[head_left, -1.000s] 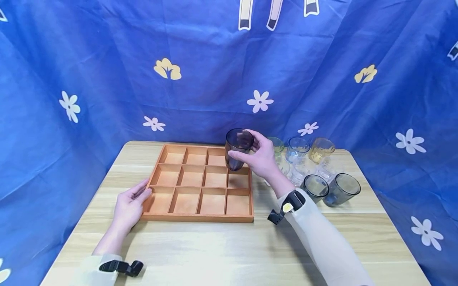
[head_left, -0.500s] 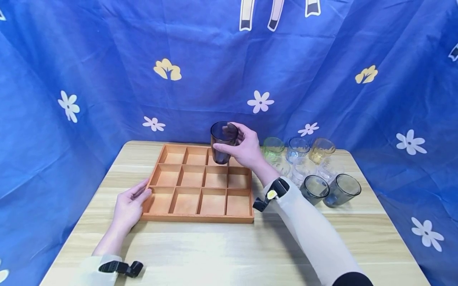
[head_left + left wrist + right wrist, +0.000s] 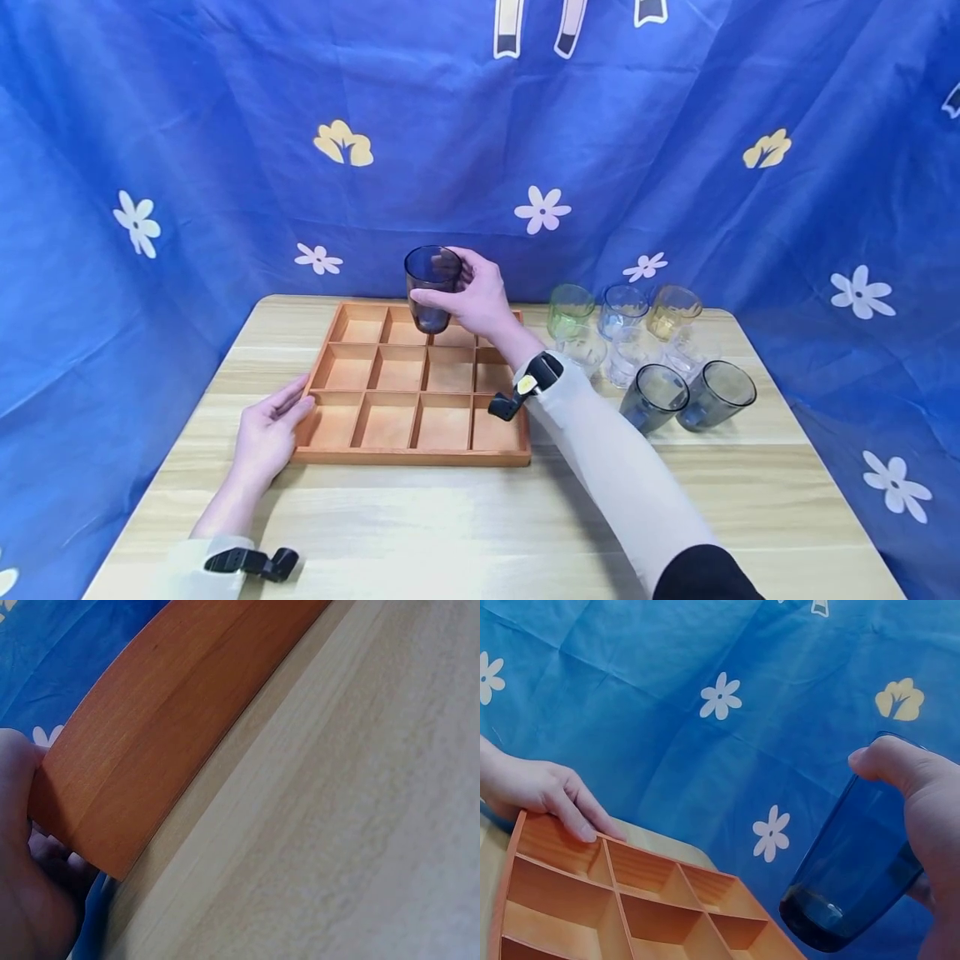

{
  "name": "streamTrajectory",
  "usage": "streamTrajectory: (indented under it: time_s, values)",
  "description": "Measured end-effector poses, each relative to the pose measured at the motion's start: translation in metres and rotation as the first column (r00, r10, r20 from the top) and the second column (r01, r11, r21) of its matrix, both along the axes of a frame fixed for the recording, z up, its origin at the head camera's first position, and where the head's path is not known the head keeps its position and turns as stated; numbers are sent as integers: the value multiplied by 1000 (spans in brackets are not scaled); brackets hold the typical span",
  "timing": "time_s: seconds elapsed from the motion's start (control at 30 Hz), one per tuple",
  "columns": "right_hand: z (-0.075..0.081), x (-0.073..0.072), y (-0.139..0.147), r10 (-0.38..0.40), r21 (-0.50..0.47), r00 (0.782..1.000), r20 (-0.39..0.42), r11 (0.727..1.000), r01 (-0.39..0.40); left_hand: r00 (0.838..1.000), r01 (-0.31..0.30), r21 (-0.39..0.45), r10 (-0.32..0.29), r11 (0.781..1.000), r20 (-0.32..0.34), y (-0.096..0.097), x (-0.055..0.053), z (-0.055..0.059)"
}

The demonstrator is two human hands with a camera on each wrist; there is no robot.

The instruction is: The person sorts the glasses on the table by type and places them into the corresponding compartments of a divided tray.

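A dark, smoky glass cup (image 3: 432, 292) is held upright in my right hand (image 3: 477, 292), thumb on its near side and fingers round the back. It hangs above the back row of a wooden compartment tray (image 3: 412, 457). My left hand (image 3: 267, 435) grips the tray's left side, its thumb over the rim, as the right wrist view also shows. From the left wrist, the tray's orange-brown outer wall (image 3: 150, 727) fills the upper left, and part of the hand (image 3: 30, 870) shows beside its end.
Right of the tray stand several glasses: a green one (image 3: 571, 310), a blue one (image 3: 623, 312), a yellow one (image 3: 674, 312), several clear ones and two dark tumblers, one (image 3: 655, 398) beside the other (image 3: 716, 396). A blue flowered cloth (image 3: 420, 167) hangs behind the table.
My right hand has carried the dark cup leftward and slightly up, from the tray's right side to above its back middle. The left hand keeps its grip on the tray.
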State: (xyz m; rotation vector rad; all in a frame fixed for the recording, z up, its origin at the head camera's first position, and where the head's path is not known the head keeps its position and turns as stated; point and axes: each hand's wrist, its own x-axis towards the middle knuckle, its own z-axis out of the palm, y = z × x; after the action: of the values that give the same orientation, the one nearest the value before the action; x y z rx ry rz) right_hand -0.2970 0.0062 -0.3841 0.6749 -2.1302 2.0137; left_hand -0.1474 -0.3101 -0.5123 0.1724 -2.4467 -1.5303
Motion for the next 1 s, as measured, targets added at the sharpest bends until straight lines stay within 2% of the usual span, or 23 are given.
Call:
streamTrajectory:
  time_s: [0.23,0.7,0.87,1.0]
  values:
    - [-3,-7,-12,35,40,999,38,999,-37,1000,-6,-13,6,1000,9,0,0,1]
    - [-15,-22,-30,16,54,998,64,998,-19,1000,9,0,-9,1000,6,2,-1,1]
    - [-24,-27,-35,-1,65,998,58,998,-3,1000,8,11,-8,1000,1,2,-1,1]
    - [-34,-29,-43,19,63,998,59,998,-23,1000,-3,6,3,1000,2,-1,1,1]
